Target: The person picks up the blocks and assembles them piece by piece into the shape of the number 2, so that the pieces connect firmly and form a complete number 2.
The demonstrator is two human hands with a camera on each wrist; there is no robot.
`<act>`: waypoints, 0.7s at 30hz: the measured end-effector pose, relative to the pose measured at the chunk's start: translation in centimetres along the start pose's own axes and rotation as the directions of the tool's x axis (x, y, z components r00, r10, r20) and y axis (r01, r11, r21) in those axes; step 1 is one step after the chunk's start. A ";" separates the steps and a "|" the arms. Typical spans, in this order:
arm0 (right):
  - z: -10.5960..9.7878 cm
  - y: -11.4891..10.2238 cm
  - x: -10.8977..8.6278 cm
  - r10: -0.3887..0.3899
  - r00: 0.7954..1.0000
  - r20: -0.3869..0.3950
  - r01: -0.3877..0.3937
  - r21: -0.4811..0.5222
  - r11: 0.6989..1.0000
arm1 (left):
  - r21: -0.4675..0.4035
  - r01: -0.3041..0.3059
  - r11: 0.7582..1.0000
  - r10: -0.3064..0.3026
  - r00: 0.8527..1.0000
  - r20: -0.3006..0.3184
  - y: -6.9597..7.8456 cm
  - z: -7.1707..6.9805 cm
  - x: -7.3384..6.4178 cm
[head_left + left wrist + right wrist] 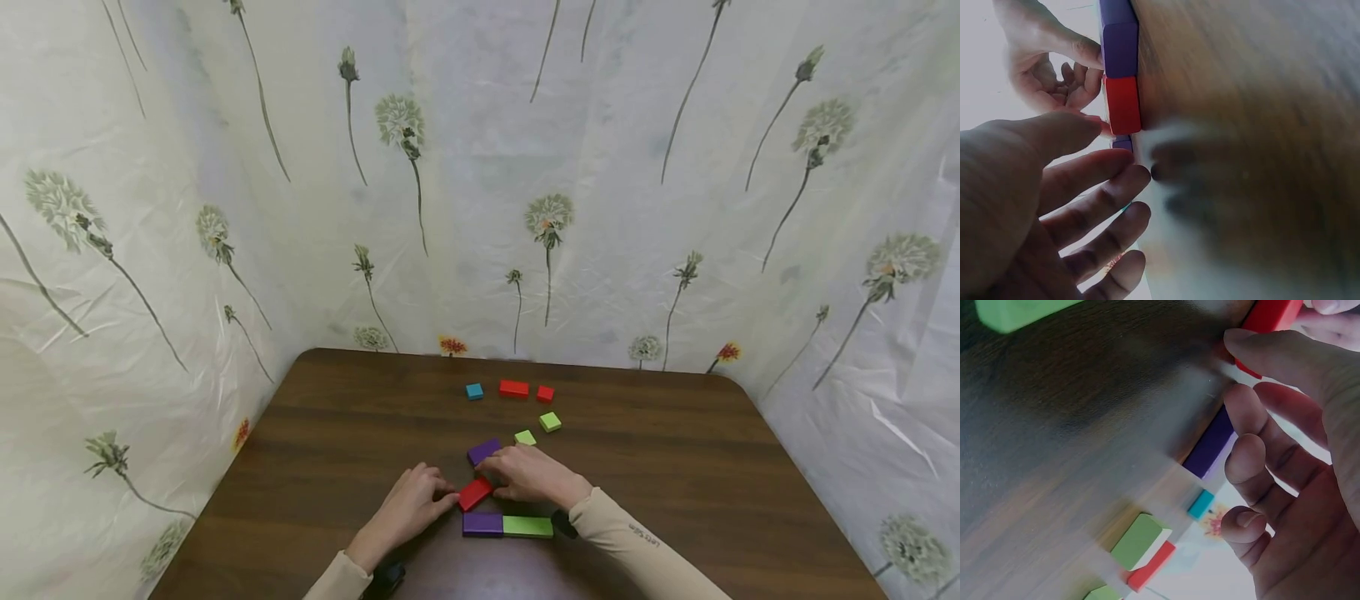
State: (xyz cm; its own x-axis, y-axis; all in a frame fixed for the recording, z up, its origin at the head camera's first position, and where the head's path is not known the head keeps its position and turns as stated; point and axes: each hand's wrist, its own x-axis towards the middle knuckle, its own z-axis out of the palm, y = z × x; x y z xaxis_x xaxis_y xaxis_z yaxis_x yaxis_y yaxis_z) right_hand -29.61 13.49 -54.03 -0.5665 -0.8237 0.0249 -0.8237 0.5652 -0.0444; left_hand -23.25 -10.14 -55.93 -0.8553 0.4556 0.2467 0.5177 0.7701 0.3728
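Observation:
A red block (pixel 476 493) lies slanted on the table between the two hands. The right hand (pixel 525 473) pinches its right end, the thumb (pixel 1257 347) on the near side and the index finger curled behind. At the block's left end are the fingertips of the left hand (pixel 411 504), its fingers loosely spread in the left wrist view. Just in front, a purple block (pixel 482 525) and a long green block (pixel 528 527) stand end to end in a row. Behind the red one lies another purple block (pixel 483 452), partly covered by the right hand.
Two small green blocks (pixel 550 422) lie beyond the right hand. Farther back sit a small blue block (pixel 474 391), a longer red block (pixel 514 388) and a small red block (pixel 546 393). A flower-printed curtain (pixel 465 208) hangs behind the brown table (pixel 337 417).

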 end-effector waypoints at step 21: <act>-0.4 0.5 -0.7 0.051 0.999 0.011 -0.051 0.052 0.997 | -0.034 0.016 0.999 -0.015 0.999 0.029 -0.1 -0.4 0.1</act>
State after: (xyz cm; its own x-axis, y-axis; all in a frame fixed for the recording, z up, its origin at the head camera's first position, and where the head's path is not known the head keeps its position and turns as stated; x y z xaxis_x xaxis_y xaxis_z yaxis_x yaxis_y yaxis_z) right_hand -29.68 14.37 -53.71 -0.6074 -0.7943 0.0112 -0.7912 0.6037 -0.0972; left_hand -23.37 -10.32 -55.56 -0.8633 0.4566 0.2149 0.5041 0.7615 0.4073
